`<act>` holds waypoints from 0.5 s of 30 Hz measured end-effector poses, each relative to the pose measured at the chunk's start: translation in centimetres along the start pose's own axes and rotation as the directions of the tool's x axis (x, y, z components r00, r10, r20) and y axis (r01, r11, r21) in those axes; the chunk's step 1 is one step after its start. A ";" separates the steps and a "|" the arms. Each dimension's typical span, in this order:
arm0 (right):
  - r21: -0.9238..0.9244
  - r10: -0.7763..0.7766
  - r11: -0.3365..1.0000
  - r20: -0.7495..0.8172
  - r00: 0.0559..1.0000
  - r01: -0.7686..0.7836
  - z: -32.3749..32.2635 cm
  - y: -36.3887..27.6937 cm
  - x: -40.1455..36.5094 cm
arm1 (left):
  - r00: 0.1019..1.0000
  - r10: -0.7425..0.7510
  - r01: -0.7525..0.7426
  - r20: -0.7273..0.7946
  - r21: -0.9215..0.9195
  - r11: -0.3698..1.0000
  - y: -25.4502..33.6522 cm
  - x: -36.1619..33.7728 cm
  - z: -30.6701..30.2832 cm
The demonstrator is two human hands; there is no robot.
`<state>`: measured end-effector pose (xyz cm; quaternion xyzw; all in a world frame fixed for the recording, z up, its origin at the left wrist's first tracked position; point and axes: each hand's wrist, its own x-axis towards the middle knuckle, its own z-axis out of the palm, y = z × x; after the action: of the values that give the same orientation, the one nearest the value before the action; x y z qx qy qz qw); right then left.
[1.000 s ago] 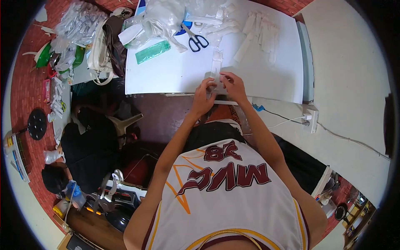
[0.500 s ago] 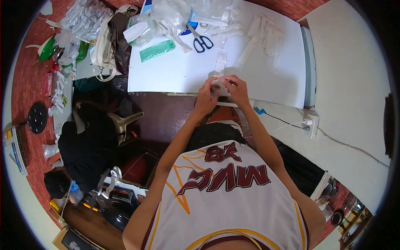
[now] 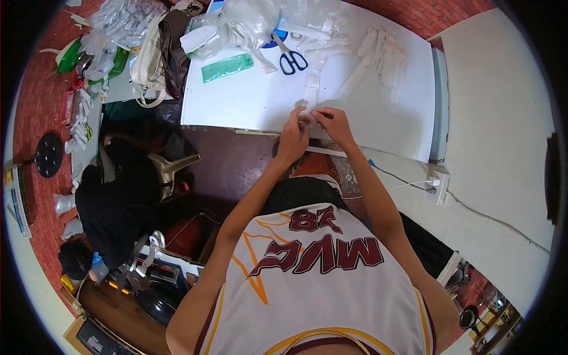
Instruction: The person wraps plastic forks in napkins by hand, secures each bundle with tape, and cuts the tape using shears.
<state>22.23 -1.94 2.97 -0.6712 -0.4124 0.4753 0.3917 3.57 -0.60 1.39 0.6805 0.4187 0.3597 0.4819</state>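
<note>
off the left end of the white bench [image 3: 236, 103] lay a handbag [image 3: 151, 56]. on the bench came a green packet [image 3: 226, 67], then black-handled scissors [image 3: 291, 61], both just below a heap of clear bags [image 3: 242, 23]. at the front edge the left hand [image 3: 293, 141] was closed in a fingertip pinch on the near end of a thin white strip [image 3: 310, 92], which ran away from the person across the bench. the right hand [image 3: 335, 124] pinched the same end from the other side, its fingertips almost meeting the left's. the strip looked light, limp and probably slick like film, so it would crease or slide easily. it seemed best held at its edges by the fingertips and kept flat on the bench. further right lay a row of white pieces [image 3: 384, 56], well apart.
</note>
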 end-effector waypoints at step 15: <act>0.012 0.050 0.999 0.045 0.998 -0.051 -0.4 -1.6 1.0 | 0.992 -0.053 0.075 -0.115 0.201 0.977 -0.1 2.2 0.1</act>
<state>22.49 -0.50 4.20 -0.6680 -0.4010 0.5027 0.3744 4.48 1.45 1.51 0.6920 0.5009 0.3355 0.3972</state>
